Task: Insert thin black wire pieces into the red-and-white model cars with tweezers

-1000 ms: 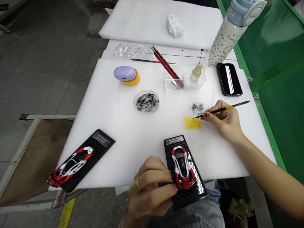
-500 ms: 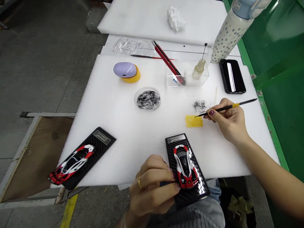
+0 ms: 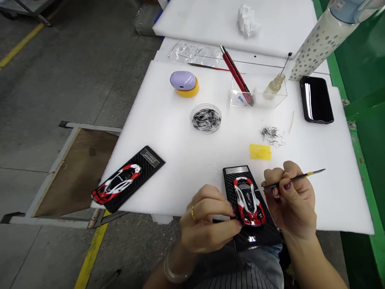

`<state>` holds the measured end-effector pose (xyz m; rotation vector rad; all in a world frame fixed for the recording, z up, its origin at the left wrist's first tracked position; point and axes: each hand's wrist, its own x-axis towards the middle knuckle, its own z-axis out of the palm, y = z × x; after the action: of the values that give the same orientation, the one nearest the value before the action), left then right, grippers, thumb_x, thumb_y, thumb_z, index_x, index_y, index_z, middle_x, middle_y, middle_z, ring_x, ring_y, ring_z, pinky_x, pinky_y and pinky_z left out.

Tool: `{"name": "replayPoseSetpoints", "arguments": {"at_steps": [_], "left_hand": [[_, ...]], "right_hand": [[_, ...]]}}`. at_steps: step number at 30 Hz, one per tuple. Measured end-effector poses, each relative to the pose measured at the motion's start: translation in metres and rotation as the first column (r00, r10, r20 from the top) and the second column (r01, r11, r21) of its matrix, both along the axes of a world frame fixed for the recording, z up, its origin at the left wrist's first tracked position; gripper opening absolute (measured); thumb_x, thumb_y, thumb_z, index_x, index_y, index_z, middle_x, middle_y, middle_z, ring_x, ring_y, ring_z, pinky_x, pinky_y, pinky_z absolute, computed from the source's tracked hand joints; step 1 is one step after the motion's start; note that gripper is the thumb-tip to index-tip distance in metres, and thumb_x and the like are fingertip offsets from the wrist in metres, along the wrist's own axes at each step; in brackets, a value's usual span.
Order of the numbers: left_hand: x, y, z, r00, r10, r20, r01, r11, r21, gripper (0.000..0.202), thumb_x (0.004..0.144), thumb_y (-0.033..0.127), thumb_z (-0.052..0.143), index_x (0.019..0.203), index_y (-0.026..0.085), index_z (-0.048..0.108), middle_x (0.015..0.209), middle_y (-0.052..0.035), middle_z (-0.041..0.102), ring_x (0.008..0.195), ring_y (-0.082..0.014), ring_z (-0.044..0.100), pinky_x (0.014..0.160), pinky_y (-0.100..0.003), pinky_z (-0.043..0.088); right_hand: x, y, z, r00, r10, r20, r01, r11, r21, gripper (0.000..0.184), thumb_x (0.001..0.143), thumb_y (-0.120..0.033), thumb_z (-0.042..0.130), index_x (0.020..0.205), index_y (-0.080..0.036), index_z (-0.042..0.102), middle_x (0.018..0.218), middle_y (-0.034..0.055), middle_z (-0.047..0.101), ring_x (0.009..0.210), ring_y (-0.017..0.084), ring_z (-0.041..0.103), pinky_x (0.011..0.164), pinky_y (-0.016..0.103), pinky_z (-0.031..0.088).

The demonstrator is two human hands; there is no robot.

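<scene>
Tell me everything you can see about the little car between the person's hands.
The little car is a glossy red, white and black sports model on a black carbon-look base. It sits at the white foam pad's near edge. The left hand pinches its side; the thin tool in the right hand meets its far right side.

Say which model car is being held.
The near car, held by the left hand; the right hand's tool points at it. The other car lies untouched.

Nothing legible: the silver plaque (image 3: 238, 170) on the black base (image 3: 255, 239) and the second plaque (image 3: 149, 157), on the second base (image 3: 136, 188) left of it, carry print too small to read.
</scene>
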<state>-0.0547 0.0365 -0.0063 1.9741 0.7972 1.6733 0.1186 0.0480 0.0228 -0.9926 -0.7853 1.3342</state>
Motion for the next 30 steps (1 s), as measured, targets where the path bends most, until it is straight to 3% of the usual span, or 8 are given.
{"name": "replayPoseSetpoints", "arguments": {"at_steps": [8, 15, 30], "left_hand": [[0.0017, -0.0033, 0.0047, 1.0, 0.003, 0.031, -0.001, 0.997, -0.082, 0.021, 0.099, 0.011, 0.056, 0.079, 0.016, 0.062, 0.092, -0.0002, 0.06, 0.084, -0.0129, 0.055, 0.064, -0.032, 0.051], [0.0024, -0.0018, -0.0007, 0.999, 0.001, 0.051, 0.0, 0.999, -0.034, 0.021, 0.099, 0.011, 0.056, 0.079, 0.016, 0.063, 0.092, -0.0007, 0.061, 0.081, -0.0124, 0.055, 0.06, -0.032, 0.049], [0.0028, -0.0009, 0.001, 0.998, -0.002, 0.06, 0.006, 0.999, -0.054, 0.021, 0.099, 0.011, 0.056, 0.081, 0.016, 0.064, 0.092, -0.0011, 0.061, 0.084, -0.0128, 0.055, 0.064, -0.033, 0.05]], "right_hand": [[-0.0058, -0.0052, -0.005, 1.0, 0.003, -0.03, -0.001, 0.999, 0.053, 0.023, 0.088, -0.031, 0.077, 0.082, -0.028, 0.055, 0.058, -0.0049, 0.048, 0.054, 0.013, 0.045, 0.047, 0.025, 0.036], [-0.0052, -0.0081, -0.0054, 0.995, 0.001, -0.1, 0.01, 0.994, 0.105, 0.014, 0.093, -0.022, 0.071, 0.087, -0.025, 0.059, 0.064, -0.0043, 0.054, 0.059, 0.011, 0.049, 0.05, 0.023, 0.038], [-0.0065, -0.0065, -0.0018, 0.996, -0.029, 0.082, 0.018, 0.99, 0.137, 0.021, 0.093, -0.028, 0.072, 0.084, -0.026, 0.053, 0.061, -0.004, 0.054, 0.054, 0.013, 0.045, 0.044, 0.025, 0.033]]}}
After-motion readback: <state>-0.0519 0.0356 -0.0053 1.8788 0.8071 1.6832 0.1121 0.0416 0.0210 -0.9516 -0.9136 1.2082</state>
